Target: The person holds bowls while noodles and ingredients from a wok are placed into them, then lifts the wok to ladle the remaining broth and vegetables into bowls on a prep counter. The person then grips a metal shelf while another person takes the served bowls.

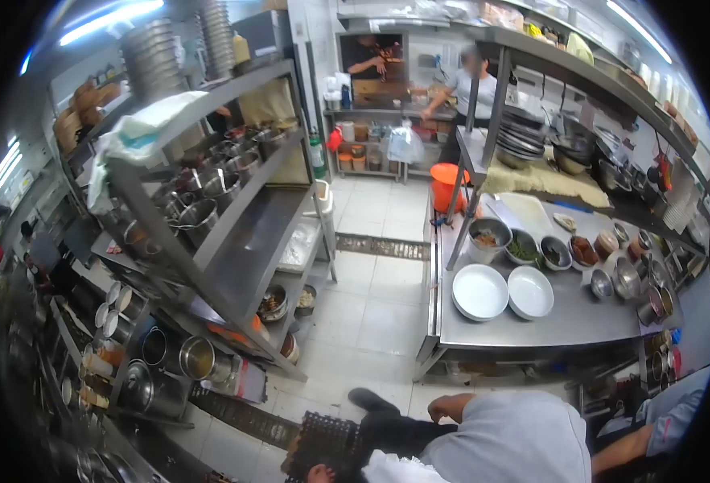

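Note:
At the bottom edge a small part of a hand (320, 473) shows beside a dark perforated mat (323, 439); I take it for my left hand, though whose it is stays unclear. Its fingers are cut off and blurred, so any grip is hidden. My right hand is not in view. Just right of it lies bunched white cloth (403, 468). A light grey shirt (524, 435) with a bent bare arm (450, 406) fills the lower middle, above dark trousers (411, 431) and a dark shoe (371, 400).
Two white bowls (480, 292) stand on a steel table (491, 332) among food containers. A steel rack (250, 229) holds pots at left. A person (463, 87) stands at the back; another's blue-grey sleeve (681, 423) is at lower right. A drain (383, 246) crosses the tiled floor.

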### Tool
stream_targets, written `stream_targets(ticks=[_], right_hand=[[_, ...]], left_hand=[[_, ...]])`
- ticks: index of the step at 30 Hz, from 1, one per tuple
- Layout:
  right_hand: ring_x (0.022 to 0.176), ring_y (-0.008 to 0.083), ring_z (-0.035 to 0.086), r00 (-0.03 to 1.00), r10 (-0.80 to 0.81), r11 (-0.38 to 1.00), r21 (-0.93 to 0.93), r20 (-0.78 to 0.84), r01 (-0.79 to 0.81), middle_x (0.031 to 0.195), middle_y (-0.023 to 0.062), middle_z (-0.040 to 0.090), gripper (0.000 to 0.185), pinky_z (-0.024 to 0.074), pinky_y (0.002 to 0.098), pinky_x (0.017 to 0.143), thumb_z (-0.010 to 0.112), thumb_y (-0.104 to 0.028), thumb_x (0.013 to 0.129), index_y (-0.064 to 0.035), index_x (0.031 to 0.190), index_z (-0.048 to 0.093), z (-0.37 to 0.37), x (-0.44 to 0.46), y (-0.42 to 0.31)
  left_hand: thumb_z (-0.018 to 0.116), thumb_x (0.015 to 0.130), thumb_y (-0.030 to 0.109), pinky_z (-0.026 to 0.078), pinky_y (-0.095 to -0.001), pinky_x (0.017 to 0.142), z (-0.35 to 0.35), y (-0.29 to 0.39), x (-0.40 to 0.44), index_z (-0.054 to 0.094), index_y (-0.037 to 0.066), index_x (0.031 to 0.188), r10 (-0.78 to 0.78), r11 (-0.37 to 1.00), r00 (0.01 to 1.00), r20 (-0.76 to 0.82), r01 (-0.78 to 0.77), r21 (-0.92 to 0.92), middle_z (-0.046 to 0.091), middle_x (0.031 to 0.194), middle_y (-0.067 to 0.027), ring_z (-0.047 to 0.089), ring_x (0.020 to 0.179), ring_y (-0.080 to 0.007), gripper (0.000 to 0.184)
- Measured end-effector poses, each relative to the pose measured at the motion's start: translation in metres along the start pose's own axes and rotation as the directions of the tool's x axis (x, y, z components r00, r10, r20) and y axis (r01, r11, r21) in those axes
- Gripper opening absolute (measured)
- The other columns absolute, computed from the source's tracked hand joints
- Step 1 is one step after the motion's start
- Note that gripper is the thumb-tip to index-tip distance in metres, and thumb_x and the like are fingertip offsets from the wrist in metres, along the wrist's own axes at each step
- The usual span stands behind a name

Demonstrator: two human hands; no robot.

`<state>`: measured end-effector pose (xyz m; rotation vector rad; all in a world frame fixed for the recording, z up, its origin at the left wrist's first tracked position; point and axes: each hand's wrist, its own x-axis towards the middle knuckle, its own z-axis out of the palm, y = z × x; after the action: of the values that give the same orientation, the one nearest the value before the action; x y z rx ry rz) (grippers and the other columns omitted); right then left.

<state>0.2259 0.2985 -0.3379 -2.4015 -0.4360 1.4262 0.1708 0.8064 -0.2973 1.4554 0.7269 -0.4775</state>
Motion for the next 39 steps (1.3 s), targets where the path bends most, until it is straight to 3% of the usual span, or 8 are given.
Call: stream_targets(ticks=[13, 14, 15, 21, 24, 31, 33, 39], right_hand=[[0.112, 0.0319, 0.061, 0.906, -0.336, 0.92, 0.118, -0.257, 0.374, 0.108, 0.0082, 0.071, 0.035, 0.0518, 0.0438, 0.09, 0.067, -0.026, 0.079, -0.0189, 0.113, 0.071, -0.185, 0.26, -0.016], [0.105, 0.0321, 0.064, 0.586, -0.787, 0.574, -0.58, -0.193, 0.579, 0.108, 0.0081, 0.071, 0.04, 0.0536, 0.0437, 0.088, 0.07, -0.027, 0.076, -0.0179, 0.116, 0.07, -0.211, 0.267, -0.013], [0.097, 0.0318, 0.067, 0.959, -0.231, 0.947, 0.187, -0.166, 0.26, 0.107, 0.0119, 0.071, 0.037, 0.0561, 0.0419, 0.08, 0.07, -0.024, 0.078, -0.0101, 0.113, 0.07, -0.238, 0.251, -0.042], [0.083, 0.0273, 0.066, 0.953, 0.12, 0.915, 0.342, 0.278, -0.215, 0.1, 0.0117, 0.065, 0.023, 0.0552, 0.0461, 0.066, 0.053, -0.025, 0.096, -0.0104, 0.113, 0.058, -0.299, 0.299, -0.081], [0.083, 0.027, 0.066, 0.766, -0.239, 0.926, -0.096, 0.597, 0.365, 0.097, 0.0095, 0.065, 0.025, 0.0539, 0.0451, 0.065, 0.052, -0.03, 0.096, -0.0121, 0.111, 0.059, -0.331, 0.336, -0.085], [0.073, 0.0249, 0.068, 0.002, -0.755, -0.316, -0.367, 0.655, 0.875, 0.075, 0.0125, 0.066, 0.019, 0.0524, 0.0431, 0.064, 0.053, -0.022, 0.091, -0.0097, 0.086, 0.067, -0.343, 0.42, -0.106], [0.084, 0.0278, 0.07, 0.627, -0.509, -0.073, -0.755, 0.591, 0.652, 0.082, 0.0167, 0.07, 0.024, 0.0546, 0.0418, 0.072, 0.057, -0.027, 0.091, -0.0078, 0.088, 0.072, -0.326, 0.396, -0.16], [0.098, 0.0283, 0.07, 0.678, -0.401, 0.316, -0.601, 0.616, 0.734, 0.104, 0.0168, 0.073, 0.046, 0.0545, 0.0372, 0.085, 0.076, -0.047, 0.079, -0.0115, 0.108, 0.074, -0.324, 0.249, -0.385]], left_hand=[[0.053, 0.093, 0.026, 0.053, -0.0462, 0.076, -0.005, -0.081, -0.008, 0.069, 0.005, 0.099, 0.083, 0.428, 0.993, 0.089, -0.116, 0.896, 0.069, 0.1, -0.0175, 0.066, 0.092, -0.032, 0.027], [0.053, 0.093, 0.026, 0.053, -0.0475, 0.077, -0.003, -0.084, 0.002, 0.069, 0.005, 0.098, 0.127, 0.294, 0.987, 0.098, -0.132, 0.947, 0.069, 0.101, -0.018, 0.066, 0.094, -0.0331, 0.027], [0.052, 0.093, 0.027, 0.053, -0.0488, 0.079, 0.004, -0.091, 0.004, 0.07, 0.006, 0.097, 0.164, 0.28, 0.986, 0.043, -0.088, 0.956, 0.069, 0.102, -0.0185, 0.066, 0.096, -0.0342, 0.028], [0.062, 0.087, 0.031, 0.053, -0.0449, 0.081, 0.076, 0.093, 0.011, 0.07, 0.01, 0.094, 0.222, 0.966, 0.689, -0.689, -0.058, 0.253, 0.069, 0.096, -0.0162, 0.065, 0.091, -0.0377, 0.023], [0.063, 0.086, 0.028, 0.052, -0.0459, 0.082, 0.085, 0.11, 0.003, 0.071, 0.01, 0.091, 0.337, 0.922, 0.596, -0.729, -0.052, 0.384, 0.07, 0.096, -0.0168, 0.065, 0.09, -0.0386, 0.021], [0.059, 0.084, 0.029, 0.053, -0.0505, 0.073, 0.086, -0.075, -0.045, 0.073, 0.005, 0.081, -0.061, 0.89, 0.554, -0.83, 0.408, 0.206, 0.07, 0.087, -0.0205, 0.068, 0.084, -0.039, 0.028], [0.064, 0.077, 0.044, 0.054, -0.05, 0.074, 0.106, -0.14, -0.055, 0.075, 0.006, 0.084, -0.191, 0.86, 0.505, -0.841, 0.499, 0.104, 0.07, 0.088, -0.0218, 0.069, 0.087, -0.037, 0.041], [0.058, 0.084, 0.038, 0.054, -0.0515, 0.073, 0.096, -0.159, -0.051, 0.075, 0.005, 0.083, -0.368, 0.876, 0.536, -0.76, 0.474, -0.089, 0.071, 0.088, -0.0221, 0.069, 0.086, -0.0388, 0.037]])
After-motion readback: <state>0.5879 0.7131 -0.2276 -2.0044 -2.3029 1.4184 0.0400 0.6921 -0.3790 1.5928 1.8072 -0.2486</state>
